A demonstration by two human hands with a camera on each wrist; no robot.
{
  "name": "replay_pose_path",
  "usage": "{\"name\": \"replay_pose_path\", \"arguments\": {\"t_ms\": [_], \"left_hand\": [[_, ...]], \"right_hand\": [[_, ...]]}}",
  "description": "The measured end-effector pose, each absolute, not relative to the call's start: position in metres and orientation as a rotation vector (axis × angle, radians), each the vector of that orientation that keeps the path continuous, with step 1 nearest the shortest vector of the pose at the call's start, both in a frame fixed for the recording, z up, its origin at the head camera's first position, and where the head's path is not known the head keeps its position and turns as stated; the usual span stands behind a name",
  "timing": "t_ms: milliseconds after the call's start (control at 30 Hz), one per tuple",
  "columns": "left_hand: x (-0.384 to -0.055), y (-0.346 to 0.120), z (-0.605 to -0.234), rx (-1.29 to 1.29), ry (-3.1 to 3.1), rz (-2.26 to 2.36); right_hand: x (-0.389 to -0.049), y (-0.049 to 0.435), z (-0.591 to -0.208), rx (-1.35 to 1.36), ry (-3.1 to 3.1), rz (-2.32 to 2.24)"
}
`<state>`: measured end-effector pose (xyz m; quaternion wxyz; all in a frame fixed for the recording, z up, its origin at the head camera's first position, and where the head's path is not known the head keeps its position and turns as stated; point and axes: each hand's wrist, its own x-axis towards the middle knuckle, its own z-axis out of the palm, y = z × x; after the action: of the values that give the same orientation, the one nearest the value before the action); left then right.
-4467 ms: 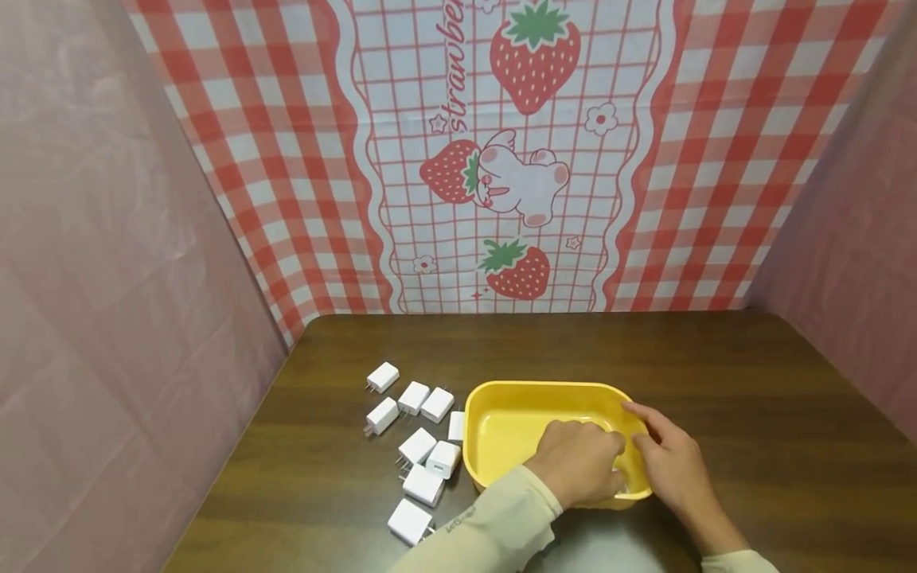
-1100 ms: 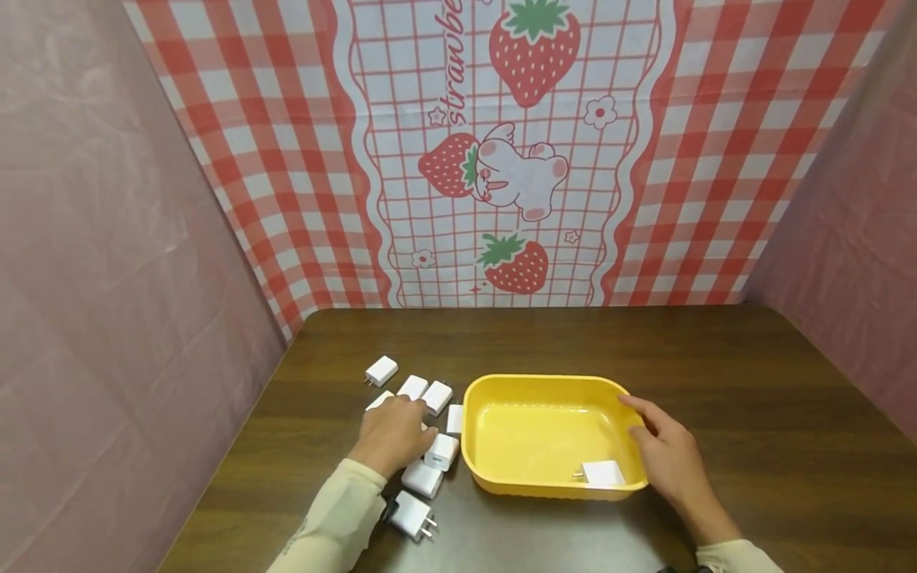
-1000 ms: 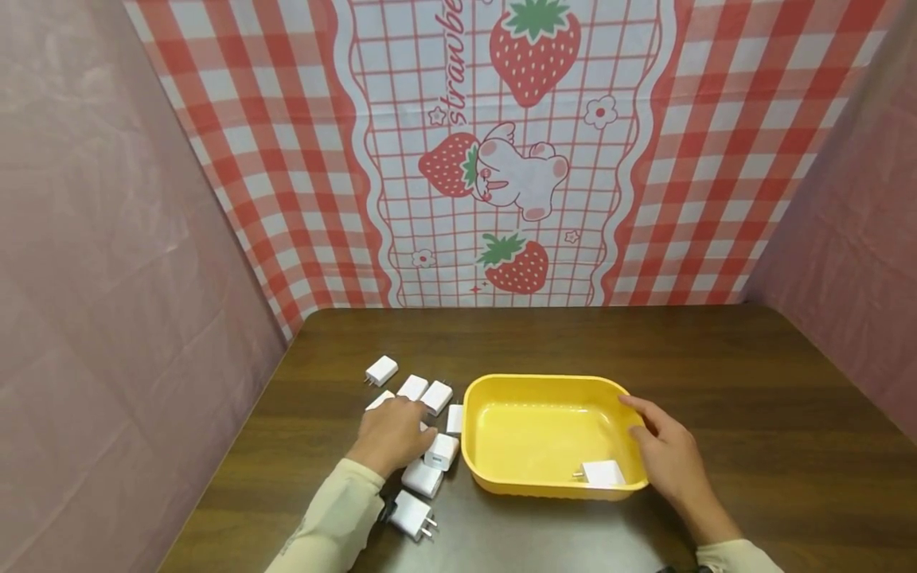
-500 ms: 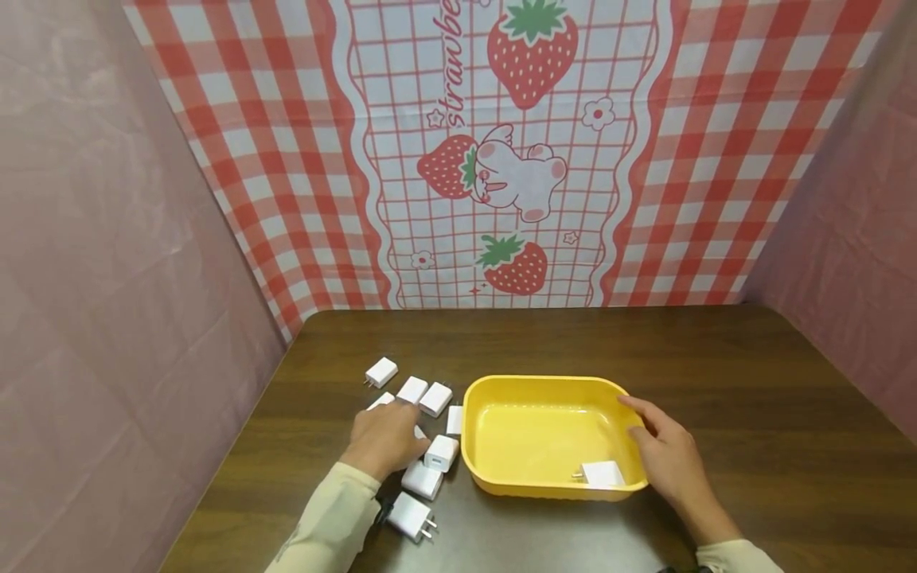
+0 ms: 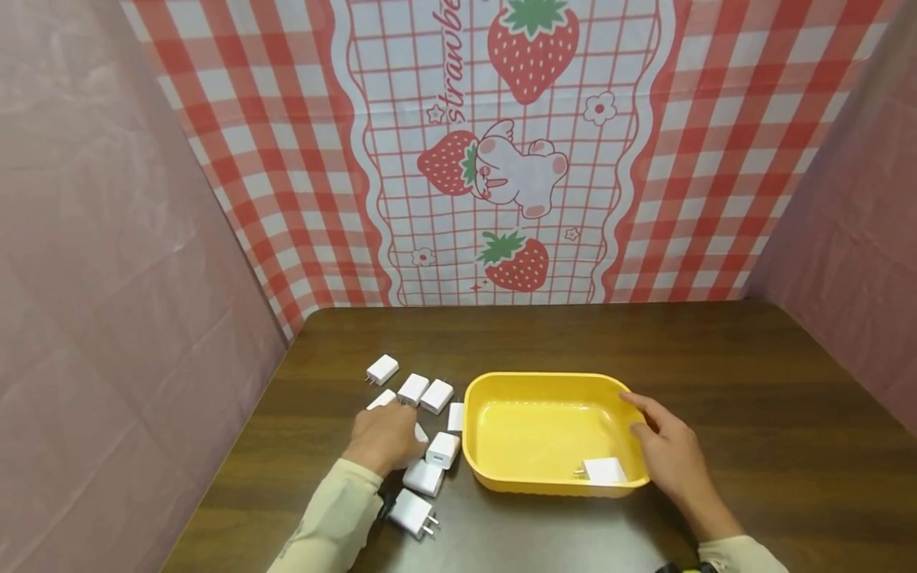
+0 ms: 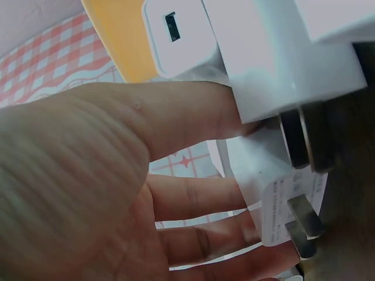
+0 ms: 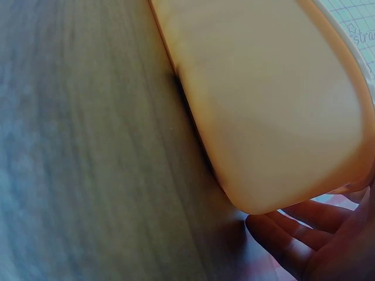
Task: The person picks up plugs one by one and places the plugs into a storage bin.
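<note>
White charger is pinched by the left hand, among similar chargers on the counter, left of the yellow tub. Light weight and a stiff plastic shell are to be expected, with some slip on the glossy sides. It is best taken by its broad faces, clear of the metal prongs. The tub's right-hand rim is held by the right hand.

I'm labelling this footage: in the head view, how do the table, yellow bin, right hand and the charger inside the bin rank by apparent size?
1. Table
2. Yellow bin
3. Right hand
4. Charger inside the bin
</note>
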<state>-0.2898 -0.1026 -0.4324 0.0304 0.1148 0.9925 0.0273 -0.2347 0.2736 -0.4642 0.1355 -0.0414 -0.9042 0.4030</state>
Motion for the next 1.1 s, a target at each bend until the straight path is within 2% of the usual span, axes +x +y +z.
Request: {"name": "replay_pose_path", "arguments": {"t_ms": [500,1100], "left_hand": [[-0.291,-0.102,-0.435,0.308,3.157,0.178],[-0.289,-0.088,-0.420,0.494,3.362,0.279]], "right_hand": [[-0.236,0.277,-0.467,-0.096,-2.611,1.129],[-0.235,0.275,-0.465,-0.106,-2.628,1.153]]}}
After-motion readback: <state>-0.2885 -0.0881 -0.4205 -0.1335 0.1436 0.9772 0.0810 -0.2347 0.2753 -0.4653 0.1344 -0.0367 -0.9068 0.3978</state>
